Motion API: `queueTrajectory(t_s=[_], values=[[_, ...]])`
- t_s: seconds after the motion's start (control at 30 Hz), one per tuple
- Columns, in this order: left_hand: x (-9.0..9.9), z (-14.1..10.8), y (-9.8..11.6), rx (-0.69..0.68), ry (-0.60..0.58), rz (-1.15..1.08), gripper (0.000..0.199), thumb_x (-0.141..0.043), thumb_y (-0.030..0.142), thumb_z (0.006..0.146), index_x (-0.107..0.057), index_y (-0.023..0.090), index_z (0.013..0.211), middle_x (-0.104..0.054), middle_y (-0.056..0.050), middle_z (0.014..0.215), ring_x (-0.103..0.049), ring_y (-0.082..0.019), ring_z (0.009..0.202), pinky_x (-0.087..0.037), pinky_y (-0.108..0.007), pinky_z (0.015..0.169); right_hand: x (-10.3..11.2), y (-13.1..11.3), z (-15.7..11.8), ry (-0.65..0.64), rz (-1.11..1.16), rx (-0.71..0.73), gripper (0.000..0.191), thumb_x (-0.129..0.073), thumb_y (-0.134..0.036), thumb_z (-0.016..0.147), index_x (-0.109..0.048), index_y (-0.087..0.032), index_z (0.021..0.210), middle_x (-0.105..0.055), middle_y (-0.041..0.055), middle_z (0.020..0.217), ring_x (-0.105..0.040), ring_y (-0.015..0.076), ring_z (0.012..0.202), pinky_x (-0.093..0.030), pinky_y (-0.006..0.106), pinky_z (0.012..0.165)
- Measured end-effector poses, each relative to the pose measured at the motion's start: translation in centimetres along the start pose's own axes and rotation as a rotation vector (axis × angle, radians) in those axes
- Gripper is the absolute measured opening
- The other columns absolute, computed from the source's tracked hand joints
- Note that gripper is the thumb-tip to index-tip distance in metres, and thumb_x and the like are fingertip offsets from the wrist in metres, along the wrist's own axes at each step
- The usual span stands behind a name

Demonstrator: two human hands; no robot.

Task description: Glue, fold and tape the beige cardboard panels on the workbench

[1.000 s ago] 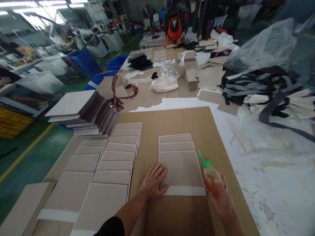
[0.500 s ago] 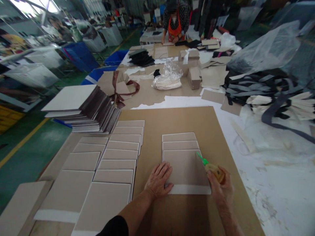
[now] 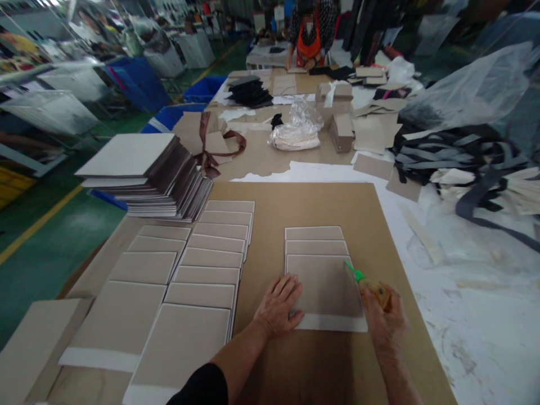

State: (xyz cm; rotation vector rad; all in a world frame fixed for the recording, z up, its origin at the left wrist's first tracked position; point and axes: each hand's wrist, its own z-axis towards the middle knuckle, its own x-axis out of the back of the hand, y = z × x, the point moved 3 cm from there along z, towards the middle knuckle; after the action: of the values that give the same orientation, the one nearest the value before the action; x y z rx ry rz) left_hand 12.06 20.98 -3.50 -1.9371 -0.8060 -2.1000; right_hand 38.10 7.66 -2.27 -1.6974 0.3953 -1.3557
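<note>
Middle panels (image 3: 324, 287): 3, overlapped; right hand (image 3: 387, 322): grip closed round 1 bottle (image 3: 379, 293); left hand (image 3: 278, 306): open, touching frontmost

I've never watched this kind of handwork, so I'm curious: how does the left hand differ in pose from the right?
The left hand lies palm down, while the right hand is curled around a bottle with a green nozzle. The left is at the left edge of the front panel, whereas the right is beyond its right edge. Both hands are bare.
</note>
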Motion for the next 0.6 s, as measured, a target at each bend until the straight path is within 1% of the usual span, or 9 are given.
queueTrajectory(t_s=[0.1,0.23,0.4,0.53,0.6], values=[[0.0,-0.1,0.0,0.007,0.015,-0.032,0.069,-0.051,0.052,0.087,-0.034,0.023,0.148,-0.034,-0.006,0.155,-0.023,-0.027,0.144,-0.021,-0.046,0.117,0.1,-0.6,0.2,0.057,-0.058,0.009,0.056,-0.061,-0.062,0.077,-0.062,-0.024,0.118,-0.064,0.0096,0.107,-0.059,0.0283,0.094,-0.046,0.040,0.080],[-0.3,-0.1,-0.1,0.020,0.019,-0.056,0.069,-0.050,0.052,0.087,-0.033,0.024,0.148,-0.038,-0.006,0.153,-0.023,-0.027,0.144,-0.019,-0.046,0.117,0.0,-1.2,0.4,0.036,-0.091,0.013,0.057,-0.059,-0.062,0.077,-0.062,-0.023,0.118,-0.065,0.0101,0.107,-0.060,0.0284,0.093,-0.046,0.040,0.080],[-0.5,-0.1,-0.1,0.022,0.035,-0.067,0.070,-0.053,0.051,0.086,-0.033,0.024,0.148,-0.042,-0.007,0.149,-0.026,-0.027,0.143,-0.020,-0.047,0.117,-0.2,-2.1,0.4,0.006,-0.104,0.001,0.055,-0.060,-0.062,0.077,-0.063,-0.024,0.116,-0.065,0.0105,0.111,-0.060,0.0284,0.095,-0.046,0.040,0.081],[-0.3,-0.1,-0.1,0.022,0.038,-0.085,0.070,-0.053,0.050,0.086,-0.034,0.024,0.148,-0.043,-0.007,0.149,-0.026,-0.027,0.143,-0.020,-0.047,0.117,-0.7,-2.6,0.0,-0.028,-0.080,-0.035,0.053,-0.061,-0.061,0.076,-0.063,-0.023,0.114,-0.067,0.0085,0.103,-0.061,0.0257,0.089,-0.047,0.037,0.078],[-0.3,-0.1,-0.1,0.023,0.029,-0.092,0.069,-0.053,0.051,0.086,-0.033,0.024,0.148,-0.042,-0.007,0.150,-0.026,-0.027,0.143,-0.020,-0.047,0.117,-0.9,-2.7,-0.2,-0.045,-0.068,-0.028,0.053,-0.061,-0.061,0.076,-0.063,-0.023,0.114,-0.067,0.0082,0.102,-0.061,0.0254,0.087,-0.047,0.036,0.076]])
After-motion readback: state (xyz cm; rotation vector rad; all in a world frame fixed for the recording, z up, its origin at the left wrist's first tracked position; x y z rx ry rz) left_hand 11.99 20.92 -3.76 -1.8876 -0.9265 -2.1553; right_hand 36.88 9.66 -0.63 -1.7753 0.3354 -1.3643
